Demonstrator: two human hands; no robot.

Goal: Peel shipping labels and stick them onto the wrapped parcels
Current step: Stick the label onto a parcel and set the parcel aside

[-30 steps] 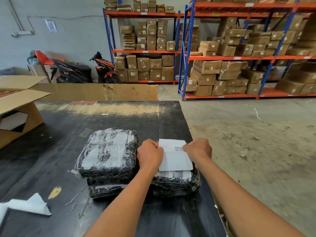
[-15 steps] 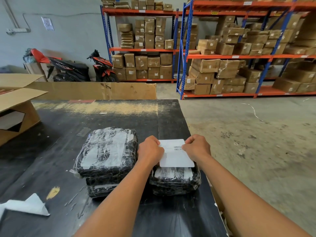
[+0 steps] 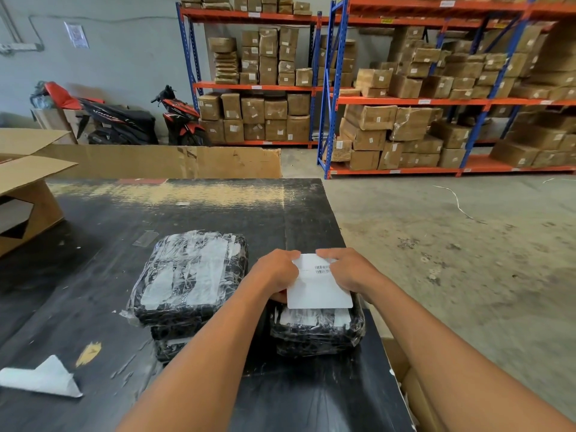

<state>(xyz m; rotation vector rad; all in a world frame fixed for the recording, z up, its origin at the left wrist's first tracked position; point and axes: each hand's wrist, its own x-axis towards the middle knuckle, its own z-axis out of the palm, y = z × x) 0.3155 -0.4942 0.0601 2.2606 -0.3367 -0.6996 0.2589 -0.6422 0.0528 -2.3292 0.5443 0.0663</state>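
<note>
A white shipping label (image 3: 318,289) with a small barcode near its far edge is held over a black plastic-wrapped parcel (image 3: 316,330) at the table's right side. My left hand (image 3: 274,274) grips the label's left edge and my right hand (image 3: 347,271) grips its right edge, fingers curled over the far corners. The label's near edge hangs free above the parcel's top. A second stack of black wrapped parcels (image 3: 187,277) with clear tape stripes sits just to the left, untouched.
The black table (image 3: 174,210) ends just right of the parcel, with concrete floor beyond. A peeled white backing sheet (image 3: 40,377) lies at the near left. An open cardboard box (image 3: 21,194) stands at the far left. Shelves of cartons (image 3: 405,120) and scooters line the back.
Both hands have shifted their grip inward along the label's far edge, and the label has tilted slightly over the parcel. The parcels have not moved.
</note>
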